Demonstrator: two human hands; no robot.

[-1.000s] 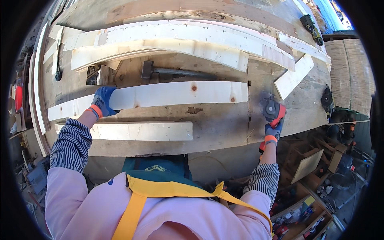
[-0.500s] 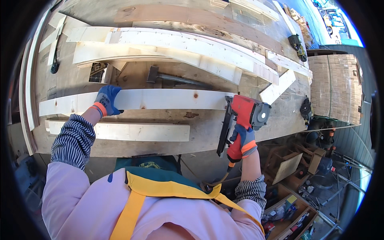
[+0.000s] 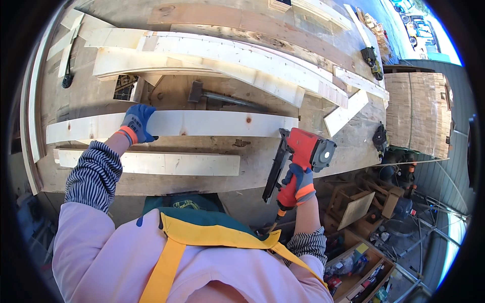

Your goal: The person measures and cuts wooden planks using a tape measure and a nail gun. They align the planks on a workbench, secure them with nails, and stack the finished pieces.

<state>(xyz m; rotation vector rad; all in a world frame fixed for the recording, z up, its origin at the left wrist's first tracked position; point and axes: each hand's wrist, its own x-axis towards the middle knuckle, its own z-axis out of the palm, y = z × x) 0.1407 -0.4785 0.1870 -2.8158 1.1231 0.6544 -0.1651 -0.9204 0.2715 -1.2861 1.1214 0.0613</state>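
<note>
A long pale board (image 3: 212, 123) with a few knots lies across the worktable before me. My left hand (image 3: 137, 124), in a blue-grey glove with an orange cuff, is closed over the board left of its middle. Wrapped round the handle of a red and black nail gun (image 3: 306, 147) is my right hand (image 3: 299, 184), gloved alike. The nail gun's nose is at the lower corner of the board's right end; whether it touches is hard to tell. Its dark magazine slants down toward me, and a hose joins the handle's base. Nearer me lies a shorter pale board (image 3: 177, 164).
Behind the long board lie a hammer (image 3: 222, 97) and stacked pale boards (image 3: 212, 53). A short board (image 3: 345, 112) slants at the right. Beyond the table (image 3: 348, 156) edge stand a wrapped wood stack (image 3: 417, 113) and, lower, a wooden tool box (image 3: 356, 270).
The nail gun and my right hand have shifted left and slightly down, from over the board's right end to its lower corner. My left hand keeps its hold.
</note>
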